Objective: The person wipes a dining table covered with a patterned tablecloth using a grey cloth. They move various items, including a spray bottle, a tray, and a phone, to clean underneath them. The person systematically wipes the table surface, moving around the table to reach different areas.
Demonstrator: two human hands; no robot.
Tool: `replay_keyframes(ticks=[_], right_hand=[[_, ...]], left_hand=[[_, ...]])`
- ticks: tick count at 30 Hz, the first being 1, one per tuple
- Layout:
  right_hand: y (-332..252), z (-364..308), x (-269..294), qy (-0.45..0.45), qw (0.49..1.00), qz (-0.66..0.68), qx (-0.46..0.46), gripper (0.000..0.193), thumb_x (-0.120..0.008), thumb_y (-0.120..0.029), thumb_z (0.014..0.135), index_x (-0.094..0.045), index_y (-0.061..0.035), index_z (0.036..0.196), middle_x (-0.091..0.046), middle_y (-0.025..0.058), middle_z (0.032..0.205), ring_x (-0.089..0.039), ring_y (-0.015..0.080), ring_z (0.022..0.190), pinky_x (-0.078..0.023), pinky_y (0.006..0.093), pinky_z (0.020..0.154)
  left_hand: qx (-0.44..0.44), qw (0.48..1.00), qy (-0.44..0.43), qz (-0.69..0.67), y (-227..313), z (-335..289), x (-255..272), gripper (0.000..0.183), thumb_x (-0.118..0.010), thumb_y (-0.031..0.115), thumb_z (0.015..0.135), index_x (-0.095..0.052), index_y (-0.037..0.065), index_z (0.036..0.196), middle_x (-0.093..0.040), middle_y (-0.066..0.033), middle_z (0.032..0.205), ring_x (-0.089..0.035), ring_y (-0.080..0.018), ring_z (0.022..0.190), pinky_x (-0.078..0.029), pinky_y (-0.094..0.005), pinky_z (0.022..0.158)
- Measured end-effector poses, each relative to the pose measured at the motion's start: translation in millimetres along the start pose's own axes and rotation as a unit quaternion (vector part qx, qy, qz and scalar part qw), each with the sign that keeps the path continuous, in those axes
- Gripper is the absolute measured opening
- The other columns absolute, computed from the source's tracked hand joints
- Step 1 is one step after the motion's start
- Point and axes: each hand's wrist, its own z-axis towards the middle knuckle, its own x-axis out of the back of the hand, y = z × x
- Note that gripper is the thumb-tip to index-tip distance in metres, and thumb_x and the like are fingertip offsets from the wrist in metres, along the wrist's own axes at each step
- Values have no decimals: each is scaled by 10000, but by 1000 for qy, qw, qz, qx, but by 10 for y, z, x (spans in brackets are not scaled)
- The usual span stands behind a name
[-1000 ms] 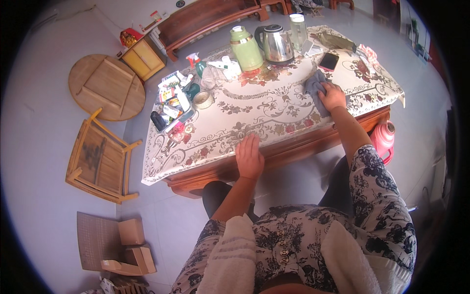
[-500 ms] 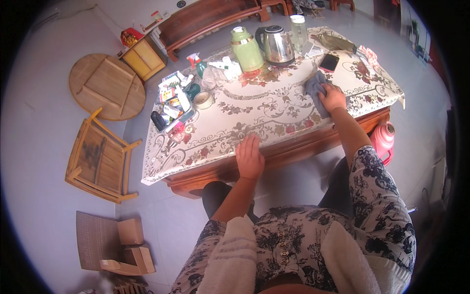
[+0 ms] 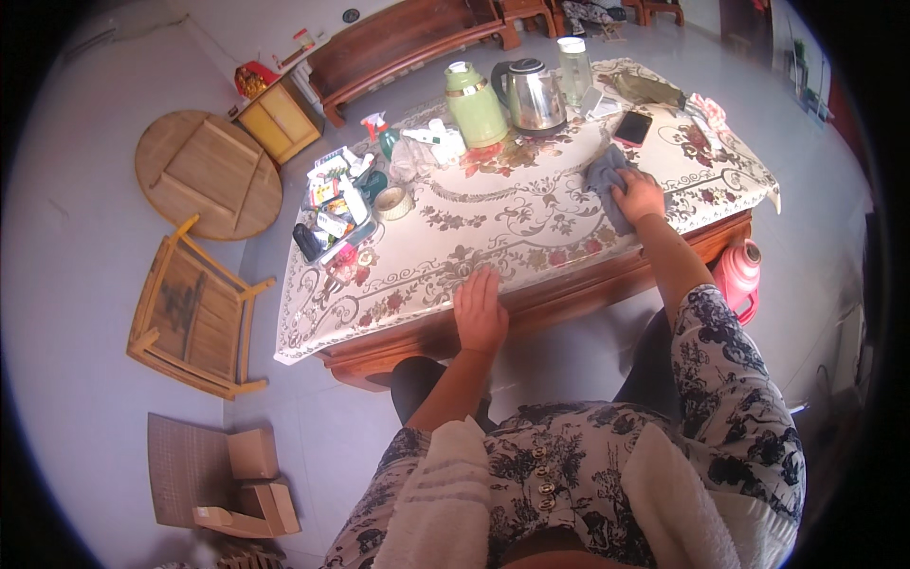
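A long table is covered by a cream tablecloth (image 3: 445, 251) with a floral pattern. My left hand (image 3: 481, 308) lies flat at its near edge, fingers stretched out, holding nothing. Farther right, my right hand (image 3: 640, 196) presses down on a bunched grey cloth (image 3: 604, 178), its fingers over the near right part of it. Just beyond that hand lies a dark-screened phone (image 3: 632, 128) with a pinkish edge. Part of the grey cloth is hidden under my palm and fingers.
At the back stand a green thermos (image 3: 477, 109), a steel kettle (image 3: 537, 100) and a clear bottle (image 3: 574, 76). A cluttered tray (image 3: 360, 230), a tape roll (image 3: 392, 202) and a spray bottle (image 3: 387, 140) occupy the left. A pink thermos (image 3: 737, 275) stands below the right end.
The whole view has shifted slightly, with the table a little lower in it. The grey cloth under my right hand sits slightly farther left; my left hand stays at the table edge.
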Motion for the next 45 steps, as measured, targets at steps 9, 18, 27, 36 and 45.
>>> replay_keyframes(ticks=[9,18,27,36,45], right_hand=[[-1,4,15,-15,1000,4,-8,467,-625,-422,884,-625,-250,1318,-576,31,1410,-510,264,1296,-406,426,1074],[-11,-1,13,-9,1000,10,-4,470,-626,-420,882,-624,-248,1319,-573,30,1411,-510,261,1291,-394,435,1082],[47,14,13,11,1000,17,18,483,-637,-425,854,-648,-210,1287,-602,47,1370,-547,281,1243,-444,420,1039],[80,-18,-79,49,998,23,26,458,-623,-439,843,-680,-209,1235,-645,26,1296,-580,275,1170,-453,442,989],[-2,-31,-7,21,999,33,9,443,-627,-436,851,-671,-232,1242,-621,-4,1307,-535,251,1231,-396,457,1053]], left_hand=[[-4,1000,-15,3,-30,-13,-29,627,-598,72,758,-510,99,1378,-501,-82,1436,-427,-295,1357,-263,-513,1151],[-7,1000,-8,12,-60,-26,-58,642,-604,70,754,-504,102,1387,-493,-81,1445,-431,-297,1355,-267,-516,1148],[-5,999,-37,4,-56,-9,-39,711,-614,88,738,-456,102,1431,-480,-103,1469,-425,-316,1372,-275,-553,1132],[-23,1000,-11,10,-49,-4,-76,655,-591,67,759,-490,93,1405,-493,-97,1465,-427,-313,1371,-256,-527,1142],[-32,999,12,26,-58,-12,-105,648,-571,31,748,-492,84,1390,-502,-98,1447,-440,-306,1356,-270,-525,1130]])
